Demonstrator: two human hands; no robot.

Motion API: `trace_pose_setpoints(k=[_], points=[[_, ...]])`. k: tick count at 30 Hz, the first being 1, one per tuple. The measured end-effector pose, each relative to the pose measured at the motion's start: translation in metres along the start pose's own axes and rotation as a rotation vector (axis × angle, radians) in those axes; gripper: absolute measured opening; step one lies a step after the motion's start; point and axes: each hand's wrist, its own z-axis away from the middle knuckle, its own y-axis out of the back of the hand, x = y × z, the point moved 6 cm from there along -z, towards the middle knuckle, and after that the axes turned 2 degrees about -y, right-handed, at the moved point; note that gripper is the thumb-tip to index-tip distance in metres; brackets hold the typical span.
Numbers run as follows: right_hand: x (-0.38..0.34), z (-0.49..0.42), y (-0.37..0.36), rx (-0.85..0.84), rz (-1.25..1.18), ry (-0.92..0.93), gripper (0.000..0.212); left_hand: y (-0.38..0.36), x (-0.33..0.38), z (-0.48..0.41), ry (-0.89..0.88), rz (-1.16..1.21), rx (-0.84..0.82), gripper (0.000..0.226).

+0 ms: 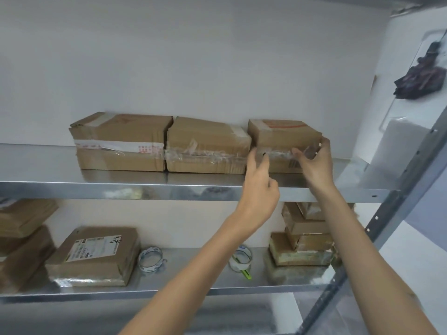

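Note:
Three taped cardboard boxes stand in a row at the back of the upper metal shelf point(48, 165). Both hands are at the rightmost box point(283, 132). My right hand point(314, 163) grips its right end, thumb on the taped front face and fingers curled round the right side. My left hand point(260, 187) touches the front left corner of the same box with straight fingers, right where it meets the middle box point(208, 141). The left box point(121, 134) is untouched.
On the lower shelf lie a labelled parcel point(94, 252), two tape rolls point(150, 259) point(242, 259), a green cutter point(248, 274), a stack of small boxes point(304, 238) at right and more boxes point(21, 238) at left. A steel upright point(399, 189) rises at right; a dark cloth point(420, 76) hangs above.

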Motion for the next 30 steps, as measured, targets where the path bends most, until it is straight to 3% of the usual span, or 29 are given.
trace_pose_setpoints(k=[6, 9, 12, 22, 30], points=[[-0.004, 0.01, 0.008, 0.075, 0.025, 0.017, 0.076, 0.0, 0.001, 0.011, -0.112, 0.07, 0.048, 0.053], [-0.021, 0.033, 0.025, 0.244, 0.096, 0.178, 0.07, 0.01, 0.003, 0.024, -0.188, 0.087, 0.112, 0.05], [-0.035, 0.06, 0.029, 0.271, 0.104, 0.295, 0.061, 0.019, 0.002, 0.041, -0.206, 0.101, 0.171, 0.051], [-0.043, 0.159, -0.014, -0.028, 0.085, 0.385, 0.048, 0.041, -0.029, 0.102, -0.081, 0.108, 0.281, 0.05], [-0.019, 0.209, -0.084, -0.218, 0.116, 0.447, 0.036, 0.086, -0.101, 0.128, 0.038, 0.093, 0.338, 0.053]])
